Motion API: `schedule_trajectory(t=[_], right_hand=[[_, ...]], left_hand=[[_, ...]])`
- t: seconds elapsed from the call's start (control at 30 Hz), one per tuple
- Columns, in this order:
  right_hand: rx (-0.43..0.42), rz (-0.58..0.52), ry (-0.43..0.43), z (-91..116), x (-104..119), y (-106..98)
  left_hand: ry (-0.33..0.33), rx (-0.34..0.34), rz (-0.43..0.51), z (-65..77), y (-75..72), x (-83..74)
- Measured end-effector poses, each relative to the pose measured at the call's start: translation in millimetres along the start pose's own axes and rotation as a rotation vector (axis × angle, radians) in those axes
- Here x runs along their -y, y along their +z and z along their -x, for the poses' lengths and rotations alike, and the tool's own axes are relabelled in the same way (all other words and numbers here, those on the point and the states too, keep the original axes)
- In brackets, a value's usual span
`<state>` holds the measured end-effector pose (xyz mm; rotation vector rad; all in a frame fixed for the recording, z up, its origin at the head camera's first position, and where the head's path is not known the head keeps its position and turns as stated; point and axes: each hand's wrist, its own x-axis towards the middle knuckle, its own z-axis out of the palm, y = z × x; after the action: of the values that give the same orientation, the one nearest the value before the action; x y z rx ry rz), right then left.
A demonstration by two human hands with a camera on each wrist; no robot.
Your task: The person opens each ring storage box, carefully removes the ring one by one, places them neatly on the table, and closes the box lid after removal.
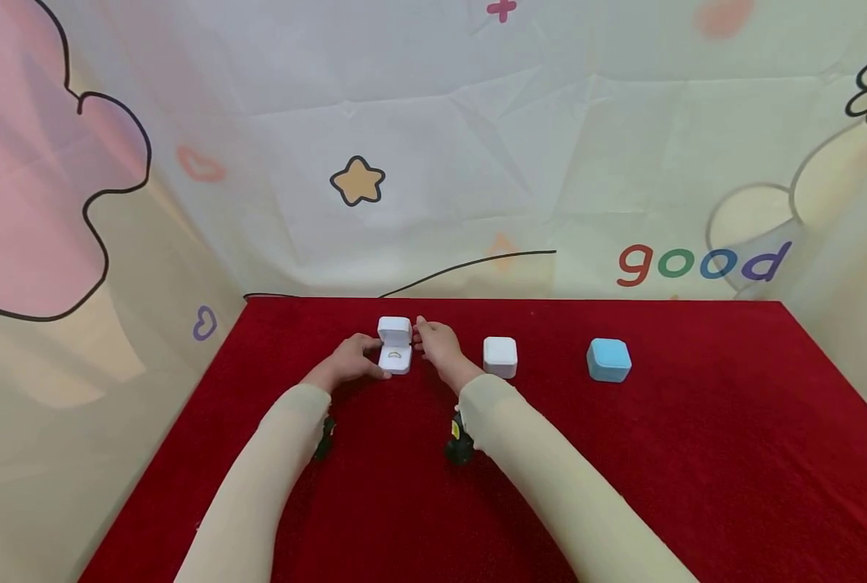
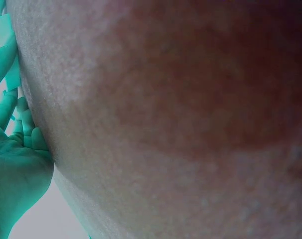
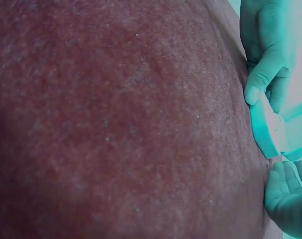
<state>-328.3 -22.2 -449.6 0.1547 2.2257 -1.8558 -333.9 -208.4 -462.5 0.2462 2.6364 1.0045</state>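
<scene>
A white ring box [image 1: 395,364] stands with its lid raised on the red cloth, and a ring [image 1: 394,355] sits in its insert. My left hand [image 1: 353,359] holds the box at its left side, thumb at the front corner and fingers farther back. Close by the right side of the lid, my right hand [image 1: 440,346] has its fingers loosely bent, with nothing held in them. In the right wrist view, the left thumb [image 3: 253,93] lies on the box [image 3: 263,129]. The cloth fills most of both wrist views.
To the right of my right hand stands a closed white box [image 1: 500,357]. Farther right is a closed light blue box [image 1: 609,360]. Red cloth [image 1: 695,453] covers the table, and a printed curtain [image 1: 462,162] hangs behind its far edge.
</scene>
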Motion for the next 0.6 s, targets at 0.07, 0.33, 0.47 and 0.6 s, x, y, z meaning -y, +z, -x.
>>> schedule_trajectory(t=[0.07, 0.33, 0.47, 0.6], right_hand=[[-0.016, -0.027, -0.009, 1.2, -1.0, -1.9], [-0.042, 0.002, -0.072, 9.8, -7.0, -9.4], [-0.031, 0.04, -0.107, 12.3, -9.5, -10.0], [0.0, 0.08, -0.133, 12.2, -12.2, -7.5]], left_hand=[[0.002, 0.001, -0.005, -0.1, 0.3, 0.1], [0.016, 0.009, -0.016, 0.0, 3.0, 0.1], [0.016, 0.005, -0.015, -0.5, 2.4, -0.2], [0.021, 0.002, -0.018, 0.8, 0.0, 0.0]])
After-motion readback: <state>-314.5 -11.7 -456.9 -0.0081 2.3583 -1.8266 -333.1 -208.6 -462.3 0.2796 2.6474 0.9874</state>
